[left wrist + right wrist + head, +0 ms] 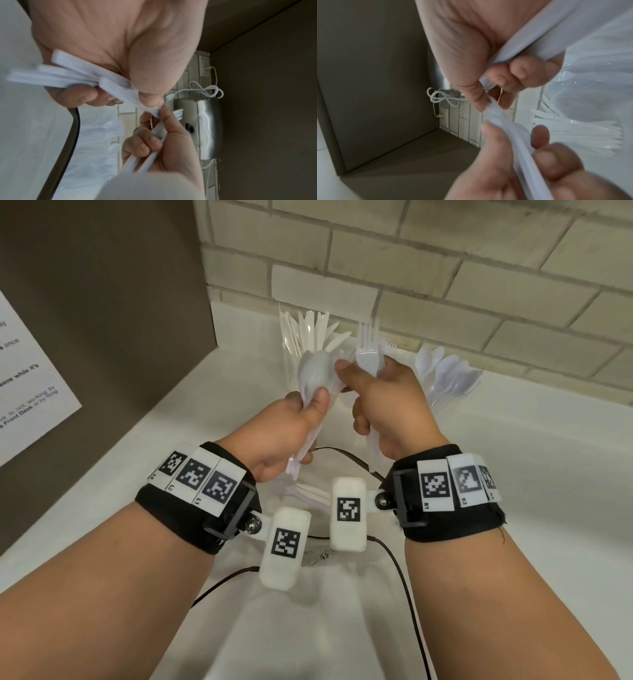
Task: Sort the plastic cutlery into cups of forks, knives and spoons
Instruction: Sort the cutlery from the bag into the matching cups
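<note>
Two glossy white bundles: left hand (291,429) grips spoons (317,371), right hand (387,402) grips forks (368,350)

Glossy white plastic spoons (317,371)

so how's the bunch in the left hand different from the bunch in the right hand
The left hand grips a bunch of spoons, rounded bowls up; the right hand grips a bunch of forks, tines up. The spoons lean toward the cup of knives, while the forks stand nearer upright. The right hand's fingers also reach across to the spoons. Both bunches are white plastic, held by the handles.
</note>
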